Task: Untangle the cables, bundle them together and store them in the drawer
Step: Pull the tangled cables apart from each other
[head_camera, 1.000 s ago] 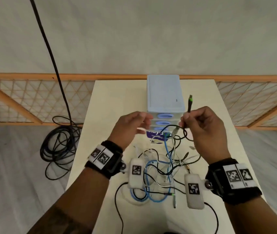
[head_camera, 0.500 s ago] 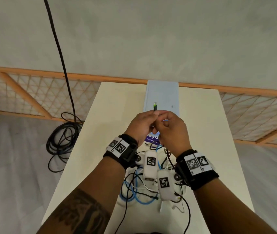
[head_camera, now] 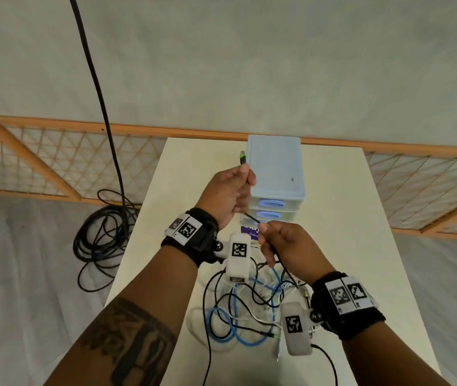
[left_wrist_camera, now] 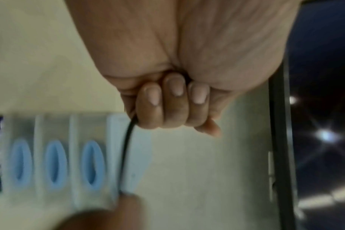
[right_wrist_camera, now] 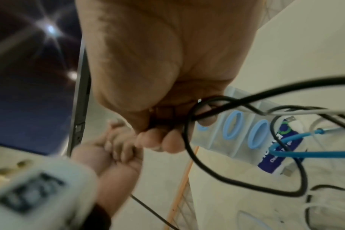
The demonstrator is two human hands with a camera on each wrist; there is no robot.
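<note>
Nearest the camera, a tangle of cables (head_camera: 249,310), black, white and blue (head_camera: 232,330), lay heaped on the pale surface (head_camera: 361,246) between the person's forearms, none of it bundled yet. Just beyond the heap, the right hand (head_camera: 285,246) closed its fingers round a black cable (head_camera: 251,218), which ran taut up from the pile through that fist. The left hand (head_camera: 228,196), raised higher and further out, gripped the same cable near its free end, fingers (left_wrist_camera: 168,99) curled tight about it, so that the green-tipped plug (head_camera: 242,157) stood clear above the thumb. The step in hand appeared to be the untangling: one cable being drawn out of the knot, hand over hand. The right wrist view showed loops of black cable (right_wrist_camera: 246,155) hanging round that hand, so the next move would likely call for feeding the line through those loops rather than hauling on it, which could tighten the snarl. Behind the hands stood a small light-blue drawer unit (head_camera: 276,168), its three drawers (left_wrist_camera: 55,163) shut; one must be opened before anything could be stored. A purple-labelled packet (head_camera: 249,231) lay at its foot.
</note>
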